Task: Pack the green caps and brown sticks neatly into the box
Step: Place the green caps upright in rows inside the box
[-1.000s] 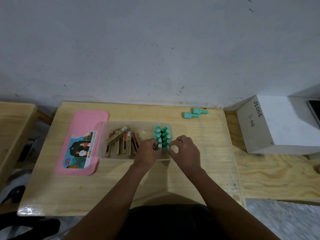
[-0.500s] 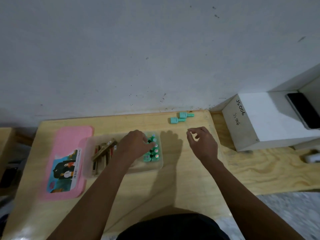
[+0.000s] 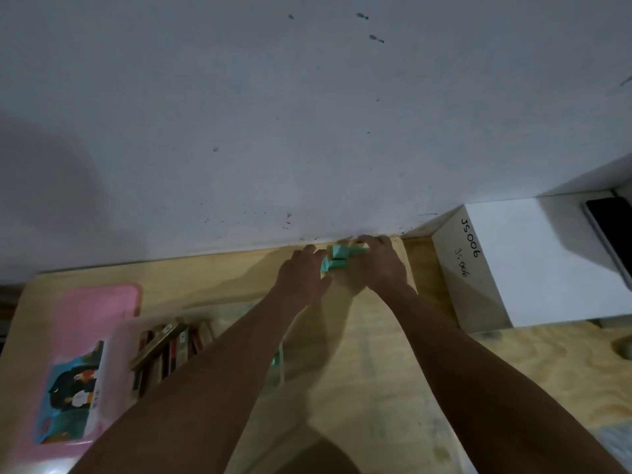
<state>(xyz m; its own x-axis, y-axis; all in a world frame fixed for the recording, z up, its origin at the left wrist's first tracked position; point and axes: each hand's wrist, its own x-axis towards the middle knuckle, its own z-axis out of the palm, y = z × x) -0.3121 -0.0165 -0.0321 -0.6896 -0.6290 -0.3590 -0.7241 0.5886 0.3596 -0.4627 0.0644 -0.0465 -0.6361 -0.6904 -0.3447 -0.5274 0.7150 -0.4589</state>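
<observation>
Two loose green caps (image 3: 337, 257) lie at the far edge of the wooden table (image 3: 369, 388), close to the wall. My left hand (image 3: 301, 273) grips the nearer cap from the left. My right hand (image 3: 379, 265) closes over the right end of the farther cap. The clear plastic box (image 3: 119, 336) sits nearer me on the left, with several brown sticks (image 3: 167, 347) inside. My left forearm hides most of the green caps packed in the box; only a green sliver (image 3: 275, 358) shows.
A pink lid (image 3: 78, 302) with a picture label lies left of the box. A white box (image 3: 533, 261) marked JS006 stands at the right against the wall, with a dark phone (image 3: 608, 230) on top.
Both hands have left the box and reached forward to the two loose green caps by the wall. The camera has tipped forward and moved closer.
</observation>
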